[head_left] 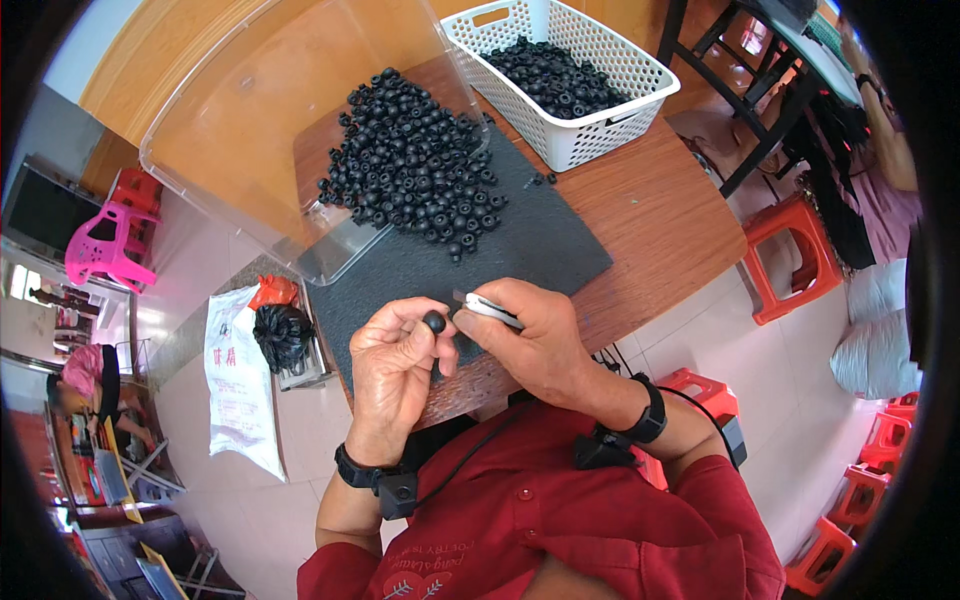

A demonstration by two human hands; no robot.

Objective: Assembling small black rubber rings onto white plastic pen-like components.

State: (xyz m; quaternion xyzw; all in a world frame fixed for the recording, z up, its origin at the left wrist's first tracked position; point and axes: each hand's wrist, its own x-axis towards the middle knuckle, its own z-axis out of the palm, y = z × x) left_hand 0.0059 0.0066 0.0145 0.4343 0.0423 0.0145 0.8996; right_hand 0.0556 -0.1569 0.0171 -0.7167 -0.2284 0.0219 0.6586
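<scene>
Between the thumb and fingers of my left hand (pixel 388 365) is a small round black rubber-looking part (pixel 434 321). Another dark bit shows lower, by the curled fingers. My right hand (pixel 540 342) is closed around a small white-handled craft knife (pixel 490 309), its short blade pointing left, close to the black part; whether they touch I cannot tell. Both hands are over the near edge of the dark grey mat (pixel 550 240). Farther off, many similar black parts with holes lie in a heap (pixel 415 165), spilling from a tipped clear plastic bin (pixel 225 215) onto the mat.
A white perforated basket (pixel 590 142) of black parts stands at the back right of the wooden table (pixel 680 220). A red stool (pixel 790 255) is to the right. On the left are a white sack (pixel 240 385) and a black plastic bag (pixel 283 337). Other people sit at both sides.
</scene>
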